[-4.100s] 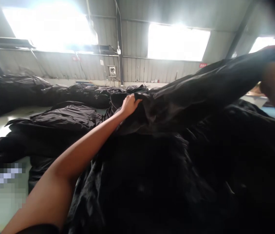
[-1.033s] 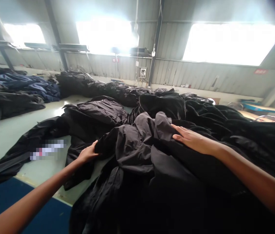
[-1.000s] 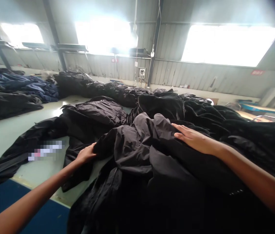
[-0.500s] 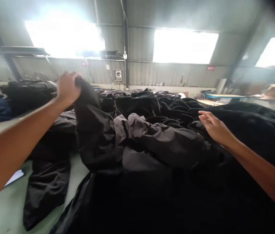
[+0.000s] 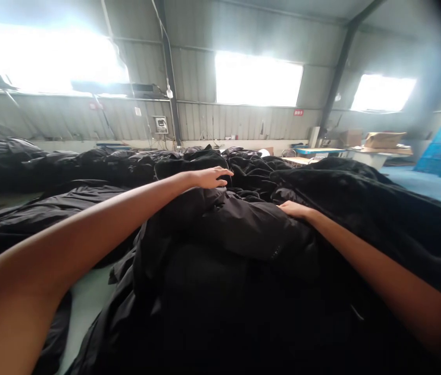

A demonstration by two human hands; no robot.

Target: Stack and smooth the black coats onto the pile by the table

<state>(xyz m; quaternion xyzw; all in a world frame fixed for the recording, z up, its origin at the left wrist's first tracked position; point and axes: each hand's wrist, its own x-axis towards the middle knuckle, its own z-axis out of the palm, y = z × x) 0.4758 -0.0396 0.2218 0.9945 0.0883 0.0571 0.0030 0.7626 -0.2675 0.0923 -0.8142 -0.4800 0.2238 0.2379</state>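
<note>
A black jacket (image 5: pixel 243 221) lies bunched in front of me, with a small line of pale print on its cloth. My left hand (image 5: pixel 209 178) is over the upper left part of the jacket, fingers stretched and apart, holding nothing. Against the right side of the same fold, my right hand (image 5: pixel 297 209) rests with its fingers laid out on the cloth; the fingertips are partly hard to make out. The jacket's lower part is too dark to show its folds.
Black fleecy cloth (image 5: pixel 361 192) is heaped on the right. More dark garments (image 5: pixel 60 200) lie to the left and behind. Part of the pale green table (image 5: pixel 87 297) shows at lower left. Farther back right are a blue-edged table (image 5: pixel 317 151) and cardboard (image 5: pixel 386 139).
My left hand has brought the raised sleeve down and right, and let it go. My right hand has moved left and down onto the jacket. The view has turned right.
</note>
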